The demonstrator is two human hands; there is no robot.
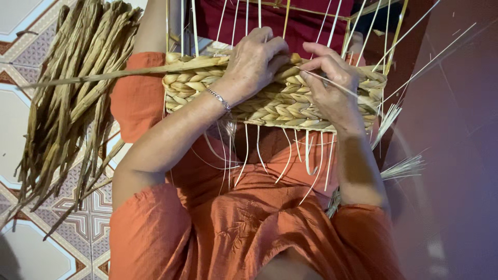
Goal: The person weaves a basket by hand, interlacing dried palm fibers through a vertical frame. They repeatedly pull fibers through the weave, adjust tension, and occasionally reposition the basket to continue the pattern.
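viewed from above, over a lap in orange cloth (244, 218). across the knees lay a half-made woven basket (280, 106), a long band of thick plaited tan fibre, with nothing seen inside it. rose from its top edge as thin pale upright stakes (332, 26) fixed to a slim yellow frame (397, 31), with dark red cloth (306, 23) behind. hung below the band as loose pale strand ends (288, 155) over the lap. left hand (254, 65), with a silver bracelet (220, 99) at the wrist, pressed palm-down on the upper edge of the plait, fingers curled over it in a loose grip. right hand (332, 83) rested just beside it on the same band, thumb and fingertips pinched shut on a thin pale strand (332, 83) that ran off to the right. stretched out from under the left hand toward the left, one long flat dried leaf (114, 75), worked into the top row. beyond the left arm, on a patterned tile floor (21, 119), a large bundle of dried tan leaves (72, 88), well apart from the basket. at the right, plain dark red surface (456, 155) and a small fan of pale strand tips (404, 167) sticking out near the right elbow.
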